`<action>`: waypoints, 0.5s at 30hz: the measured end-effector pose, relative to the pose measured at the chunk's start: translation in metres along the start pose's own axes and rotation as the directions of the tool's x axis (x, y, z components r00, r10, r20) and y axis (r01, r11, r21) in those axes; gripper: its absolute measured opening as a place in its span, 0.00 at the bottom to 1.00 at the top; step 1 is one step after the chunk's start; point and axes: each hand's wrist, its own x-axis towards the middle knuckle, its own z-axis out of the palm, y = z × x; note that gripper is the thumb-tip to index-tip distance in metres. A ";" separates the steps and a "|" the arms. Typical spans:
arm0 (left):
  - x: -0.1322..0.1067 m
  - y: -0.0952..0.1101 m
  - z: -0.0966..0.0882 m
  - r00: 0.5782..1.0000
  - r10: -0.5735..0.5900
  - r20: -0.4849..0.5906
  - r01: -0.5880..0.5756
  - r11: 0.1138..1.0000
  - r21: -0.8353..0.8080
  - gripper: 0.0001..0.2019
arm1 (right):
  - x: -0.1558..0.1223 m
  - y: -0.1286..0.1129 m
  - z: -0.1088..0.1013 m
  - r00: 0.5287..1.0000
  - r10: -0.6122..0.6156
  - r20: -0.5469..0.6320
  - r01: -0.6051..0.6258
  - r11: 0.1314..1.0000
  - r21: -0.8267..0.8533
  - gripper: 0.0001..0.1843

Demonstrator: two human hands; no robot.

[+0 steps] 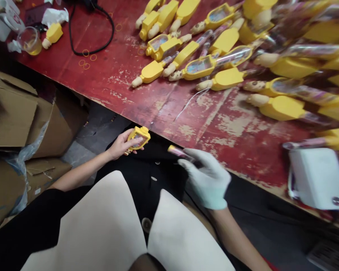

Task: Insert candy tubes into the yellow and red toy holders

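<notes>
My left hand (pixel 121 145), bare, grips a small yellow plastic toy case (pixel 138 137) with a clear window, just below the near edge of the red table (pixel 147 94). My right hand (pixel 207 180) wears a pale glove and is closed on a thin clear tube with a coloured filling (pixel 177 151), its tip pointing left toward the yellow case. The two hands are apart, over my lap.
A large heap of yellow toys with cream handles and clear tubes (pixel 228 56) covers the table's far right. A white box (pixel 318 178) sits at the near right edge. A cup (pixel 31 40), a black cable (pixel 101 22) and rubber bands lie far left. Cardboard boxes (pixel 14 113) stand on the floor at left.
</notes>
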 end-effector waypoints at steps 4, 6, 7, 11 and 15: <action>0.005 0.014 0.031 0.969 -0.041 0.242 -0.002 0.985 0.175 0.28 | 0.014 -0.025 -0.035 0.990 0.086 -0.107 -0.077 0.993 0.084 0.16; 0.008 0.021 0.044 0.937 -0.071 0.341 0.005 0.982 0.191 0.28 | 0.026 -0.032 -0.047 0.999 -0.010 -0.048 0.009 0.999 -0.039 0.16; 0.008 0.025 0.048 0.924 -0.089 0.372 0.020 0.983 0.185 0.27 | 0.030 -0.034 -0.053 0.998 -0.065 0.018 0.066 0.991 -0.117 0.15; 0.005 0.035 0.053 0.872 -0.232 0.430 0.132 0.959 0.250 0.24 | 0.037 -0.035 -0.068 0.920 -0.204 0.335 0.305 0.908 -0.286 0.22; -0.004 0.040 0.052 0.759 -0.441 0.478 0.266 0.881 0.390 0.24 | 0.027 -0.043 -0.075 0.845 -0.168 0.508 0.345 0.896 -0.278 0.28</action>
